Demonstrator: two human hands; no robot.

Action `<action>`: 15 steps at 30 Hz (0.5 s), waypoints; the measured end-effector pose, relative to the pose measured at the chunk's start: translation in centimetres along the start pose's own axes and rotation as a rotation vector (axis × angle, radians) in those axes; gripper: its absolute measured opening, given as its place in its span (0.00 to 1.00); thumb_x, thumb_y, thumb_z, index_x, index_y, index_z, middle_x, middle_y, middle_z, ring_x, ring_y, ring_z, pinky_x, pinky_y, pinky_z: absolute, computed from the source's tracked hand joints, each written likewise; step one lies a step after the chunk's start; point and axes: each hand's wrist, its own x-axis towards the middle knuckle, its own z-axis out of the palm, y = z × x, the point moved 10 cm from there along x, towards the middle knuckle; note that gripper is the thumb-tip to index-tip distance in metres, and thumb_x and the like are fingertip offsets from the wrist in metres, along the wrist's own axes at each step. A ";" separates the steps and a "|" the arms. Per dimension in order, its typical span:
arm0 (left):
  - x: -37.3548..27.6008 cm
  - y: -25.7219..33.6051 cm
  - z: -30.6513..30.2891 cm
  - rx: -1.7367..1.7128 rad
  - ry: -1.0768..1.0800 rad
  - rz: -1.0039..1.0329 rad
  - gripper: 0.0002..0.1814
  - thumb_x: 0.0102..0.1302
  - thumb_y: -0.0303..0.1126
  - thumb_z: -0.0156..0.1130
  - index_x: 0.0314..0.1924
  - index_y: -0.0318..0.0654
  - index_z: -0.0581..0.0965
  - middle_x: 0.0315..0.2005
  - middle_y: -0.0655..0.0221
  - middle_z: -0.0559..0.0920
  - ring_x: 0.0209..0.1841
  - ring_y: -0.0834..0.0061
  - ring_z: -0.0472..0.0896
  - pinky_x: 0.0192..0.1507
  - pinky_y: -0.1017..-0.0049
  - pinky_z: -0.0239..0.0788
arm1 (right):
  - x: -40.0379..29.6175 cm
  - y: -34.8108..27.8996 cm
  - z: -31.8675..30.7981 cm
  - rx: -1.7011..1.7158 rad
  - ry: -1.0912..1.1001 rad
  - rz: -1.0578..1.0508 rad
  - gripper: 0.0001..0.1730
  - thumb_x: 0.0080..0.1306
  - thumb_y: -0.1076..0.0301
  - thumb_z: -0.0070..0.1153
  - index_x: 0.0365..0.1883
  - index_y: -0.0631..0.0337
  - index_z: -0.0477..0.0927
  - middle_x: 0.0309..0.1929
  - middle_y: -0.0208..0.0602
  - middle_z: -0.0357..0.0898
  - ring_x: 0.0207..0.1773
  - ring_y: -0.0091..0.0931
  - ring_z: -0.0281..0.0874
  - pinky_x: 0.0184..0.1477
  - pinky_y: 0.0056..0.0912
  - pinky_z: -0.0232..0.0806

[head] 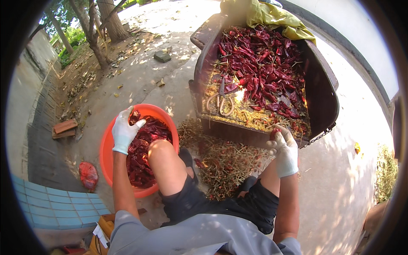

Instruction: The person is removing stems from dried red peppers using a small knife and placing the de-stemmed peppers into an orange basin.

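Observation:
My left hand [124, 130], in a white work glove, is over an orange plastic basin [105, 156] of dark red dried chili peppers [140, 170]. Its thumb and fingers are spread apart, with peppers visible in the gap below. At the near edge of a dark metal cart bed [236, 130], my gloved right hand [283, 149] pinches a dried red chili [274, 133]. More dried chilies [258, 63] are heaped in the cart bed, with yellow seeds [242, 119] scattered at the near end. Scissors [220, 99] lie there, blades pointing away from me.
Cut stems [229, 165] are piled on the concrete between my feet. A yellow-green cloth sack [277, 19] drapes over the cart's far end. To the left are bricks [64, 128], a red plastic bag [88, 175] and a blue-tiled ledge [60, 204]. A stone [162, 56] lies farther off, near trees.

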 end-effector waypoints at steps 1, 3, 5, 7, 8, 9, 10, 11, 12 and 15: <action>-1.0 -3.1 0.0 0.144 -0.041 -0.060 0.38 0.56 0.54 0.73 0.63 0.44 0.76 0.61 0.61 0.78 0.62 0.61 0.76 0.62 0.62 0.69 | 0.0 -0.3 0.2 -0.033 -0.026 -0.002 0.21 0.76 0.67 0.52 0.64 0.65 0.70 0.45 0.31 0.77 0.33 0.19 0.81 0.23 0.16 0.71; -2.9 -7.2 0.8 0.212 -0.202 -0.223 0.40 0.56 0.57 0.73 0.64 0.43 0.76 0.63 0.61 0.76 0.66 0.61 0.72 0.67 0.62 0.65 | 0.9 -0.5 -0.3 -0.063 -0.063 0.029 0.21 0.76 0.66 0.53 0.63 0.65 0.71 0.45 0.30 0.77 0.33 0.19 0.81 0.23 0.15 0.70; -3.5 -8.2 1.0 0.057 -0.128 -0.199 0.28 0.61 0.45 0.71 0.59 0.40 0.80 0.54 0.61 0.83 0.56 0.65 0.82 0.58 0.66 0.73 | 2.6 -0.3 -0.6 -0.047 -0.102 0.029 0.21 0.75 0.65 0.54 0.63 0.64 0.71 0.45 0.30 0.77 0.33 0.19 0.81 0.23 0.15 0.71; -3.4 -7.8 1.4 -0.341 -0.104 -0.241 0.21 0.64 0.38 0.69 0.54 0.37 0.82 0.47 0.60 0.87 0.48 0.69 0.86 0.53 0.70 0.76 | 4.1 -0.5 -0.3 -0.053 -0.119 0.052 0.20 0.75 0.65 0.54 0.62 0.62 0.72 0.45 0.28 0.78 0.38 0.21 0.83 0.29 0.19 0.74; -2.8 -5.3 1.6 -0.413 -0.066 -0.171 0.13 0.66 0.31 0.66 0.48 0.34 0.85 0.39 0.59 0.88 0.41 0.73 0.87 0.47 0.74 0.78 | 5.2 -0.5 -0.7 -0.065 -0.111 0.039 0.19 0.75 0.66 0.54 0.61 0.63 0.73 0.45 0.29 0.78 0.40 0.23 0.83 0.31 0.20 0.75; -1.9 -1.5 2.1 -0.438 -0.133 -0.128 0.14 0.66 0.32 0.67 0.48 0.34 0.85 0.41 0.57 0.88 0.43 0.73 0.87 0.49 0.73 0.77 | 6.4 -0.4 -1.1 -0.078 -0.102 0.024 0.18 0.75 0.67 0.54 0.60 0.63 0.73 0.46 0.30 0.78 0.42 0.24 0.84 0.34 0.21 0.76; -1.4 2.1 3.1 -0.566 -0.134 0.005 0.13 0.66 0.32 0.66 0.48 0.34 0.84 0.41 0.58 0.88 0.42 0.73 0.88 0.48 0.73 0.78 | 7.5 -0.3 -1.9 -0.106 -0.064 -0.004 0.16 0.74 0.71 0.54 0.58 0.64 0.75 0.47 0.33 0.79 0.42 0.27 0.84 0.38 0.24 0.79; -1.1 7.1 3.3 -0.577 -0.192 0.039 0.13 0.66 0.32 0.66 0.48 0.34 0.85 0.42 0.57 0.88 0.42 0.72 0.88 0.47 0.74 0.78 | 8.4 -0.4 -2.5 -0.124 -0.047 -0.019 0.15 0.74 0.71 0.53 0.57 0.65 0.75 0.46 0.33 0.79 0.42 0.27 0.85 0.39 0.25 0.79; -1.4 10.6 3.6 -0.633 -0.246 0.032 0.13 0.66 0.32 0.66 0.48 0.36 0.85 0.42 0.56 0.88 0.42 0.69 0.88 0.47 0.73 0.78 | 9.3 0.0 -2.0 -0.130 -0.054 -0.024 0.15 0.74 0.72 0.53 0.57 0.66 0.75 0.46 0.34 0.79 0.42 0.27 0.85 0.40 0.26 0.80; -1.5 20.4 7.4 -0.424 -0.358 0.374 0.17 0.66 0.38 0.63 0.53 0.44 0.83 0.44 0.58 0.86 0.44 0.60 0.86 0.48 0.67 0.76 | 10.5 -0.4 -0.1 -0.129 -0.090 -0.066 0.14 0.73 0.75 0.53 0.56 0.69 0.76 0.45 0.38 0.80 0.41 0.29 0.85 0.43 0.31 0.82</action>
